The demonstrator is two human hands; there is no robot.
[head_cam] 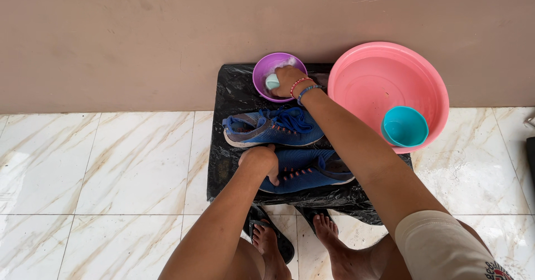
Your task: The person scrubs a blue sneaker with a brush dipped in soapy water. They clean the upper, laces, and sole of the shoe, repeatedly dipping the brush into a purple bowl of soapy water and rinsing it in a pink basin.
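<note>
The right hand [288,80] reaches into the purple bowl [266,68] at the far edge of the black sheet [231,99], against the wall. Its fingers are curled together around a pale blue-green lump [272,81], perhaps a sponge or a soap bar; what it is cannot be told. White foam shows in the bowl beside the hand. Beaded bracelets [304,88] circle the wrist.

The left hand [259,161] rests on the near shoe [312,171], fingers folded down over its left end and pressed to it. The far shoe [273,127], also blue with blue laces, lies just beyond it, between the near shoe and the bowl.

To the right, a pink basin [356,85] sits partly on the sheet and partly on the marble tile floor [111,163]. Inside it, at the near right side, stands a small teal cup [405,127]. Whether the basin or the cup holds water cannot be told.
</note>
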